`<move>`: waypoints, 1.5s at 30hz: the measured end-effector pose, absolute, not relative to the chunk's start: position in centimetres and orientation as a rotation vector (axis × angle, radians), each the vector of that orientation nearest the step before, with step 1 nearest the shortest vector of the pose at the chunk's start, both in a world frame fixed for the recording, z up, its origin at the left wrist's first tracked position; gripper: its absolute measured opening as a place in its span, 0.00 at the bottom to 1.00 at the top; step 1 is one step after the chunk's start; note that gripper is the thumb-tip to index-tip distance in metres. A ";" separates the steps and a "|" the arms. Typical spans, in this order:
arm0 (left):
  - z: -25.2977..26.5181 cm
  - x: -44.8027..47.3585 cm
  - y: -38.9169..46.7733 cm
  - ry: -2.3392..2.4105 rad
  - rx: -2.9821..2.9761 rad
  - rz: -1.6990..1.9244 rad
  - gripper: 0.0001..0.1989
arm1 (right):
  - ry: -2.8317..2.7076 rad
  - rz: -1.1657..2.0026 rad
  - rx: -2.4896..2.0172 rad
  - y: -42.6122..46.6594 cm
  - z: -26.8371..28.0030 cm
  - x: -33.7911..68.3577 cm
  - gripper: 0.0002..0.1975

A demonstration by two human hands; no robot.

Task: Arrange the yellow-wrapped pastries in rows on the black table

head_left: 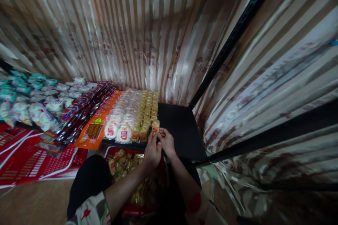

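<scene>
Both my hands meet at the front edge of a black shelf (179,126), closed around one small yellow snack packet (155,125) with a red label. My left hand (152,151) grips it from the left and below; my right hand (167,141) pinches it from the right. Just left of it run rows of matching yellow packets (144,132), lined up toward the back. Beside those stand rows of clear packets of round white cakes (124,134). Below my hands, between my knees, a red basket (107,152) holds many loose yellow packets (123,163).
An orange pretzel-stick bag (93,132), dark purple packets (79,110), white packets (42,110) and green packets (22,86) fill the shelf's left. Red baskets (60,161) sit below. A black post (224,52) rises at the right rear, before a striped curtain (148,31).
</scene>
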State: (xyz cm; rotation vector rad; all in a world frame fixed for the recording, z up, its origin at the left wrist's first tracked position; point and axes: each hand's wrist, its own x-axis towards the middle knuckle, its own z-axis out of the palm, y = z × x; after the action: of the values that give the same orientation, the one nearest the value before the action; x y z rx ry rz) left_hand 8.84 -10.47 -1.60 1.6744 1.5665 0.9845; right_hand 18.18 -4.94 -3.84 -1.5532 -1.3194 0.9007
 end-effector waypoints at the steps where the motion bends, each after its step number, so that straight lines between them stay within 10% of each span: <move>1: -1.8 8.9 -10.2 1.573 1.662 0.987 0.24 | -1.342 0.893 -1.562 -4.7 -3.8 18.1 0.11; 12: -3.9 9.2 -8.8 1.538 1.688 1.021 0.25 | -1.549 0.556 -1.649 -4.2 -3.9 17.9 0.16; 45: -6.4 3.4 -18.5 1.530 1.620 0.958 0.14 | -1.393 0.861 -1.453 -14.0 -5.4 14.4 0.16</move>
State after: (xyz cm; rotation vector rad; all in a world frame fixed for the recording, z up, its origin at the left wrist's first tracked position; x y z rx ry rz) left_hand 3.43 -18.52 -6.37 1.6200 1.5300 0.9576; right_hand 14.43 -14.02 -5.40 -1.4529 -1.3927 0.8609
